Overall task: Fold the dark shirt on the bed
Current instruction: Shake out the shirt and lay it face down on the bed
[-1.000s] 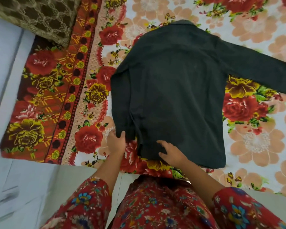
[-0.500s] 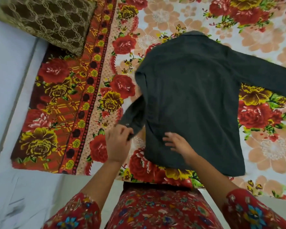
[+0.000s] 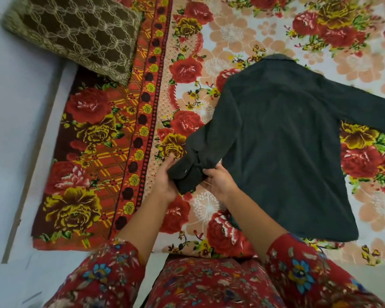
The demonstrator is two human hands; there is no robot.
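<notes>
The centre and right of the frame are occupied by the dark shirt (image 3: 287, 152), spread flat on the bed (image 3: 93, 174). Its sleeve (image 3: 200, 156) is gripped at mid-frame by the left hand (image 3: 165, 184) and right hand (image 3: 220, 185), close together. The upper left corner is blocked by a brown pillow (image 3: 76, 36). Bare sheet is offered across the left half below the pillow, along the top edge, and at lower right.
</notes>
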